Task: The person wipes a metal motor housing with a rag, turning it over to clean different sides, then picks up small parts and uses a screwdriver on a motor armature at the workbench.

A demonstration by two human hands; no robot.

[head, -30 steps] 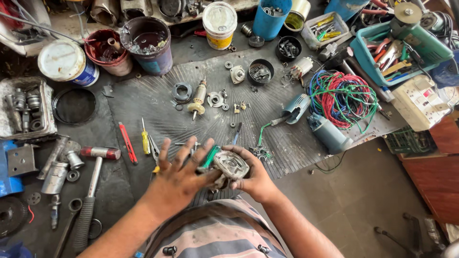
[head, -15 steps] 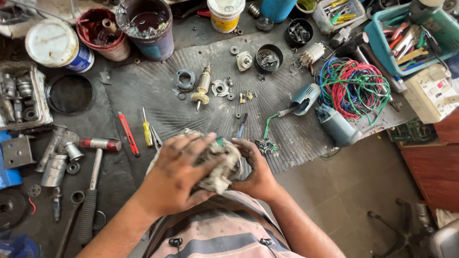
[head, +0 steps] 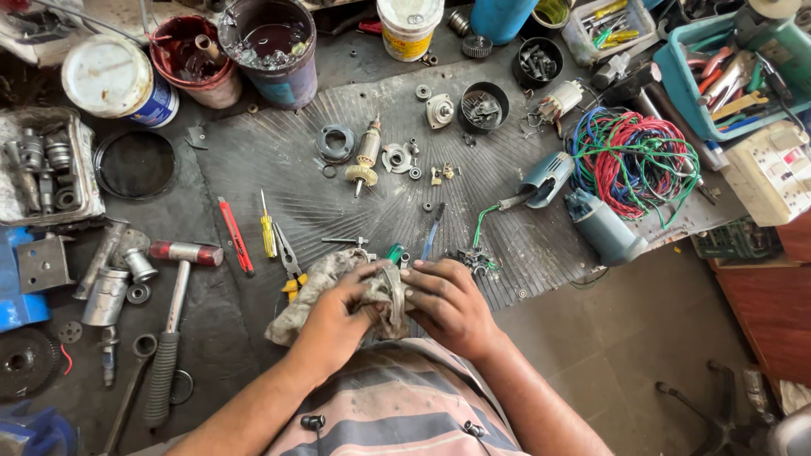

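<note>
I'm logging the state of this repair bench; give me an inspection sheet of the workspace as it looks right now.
Surface: dark ribbed mat, grimy, strewn with small parts.
Job's things: dirty rag wrapped around a part that is mostly hidden.
Hands: left hand grips the rag; right hand cups it from the other side.
Clutter: armature, yellow screwdriver, red knife, hammer, tubs of parts.
Cables: tangled bundle of red, green and blue wire.
Surroundings: teal tool tray, white switch box, bare floor.
</note>
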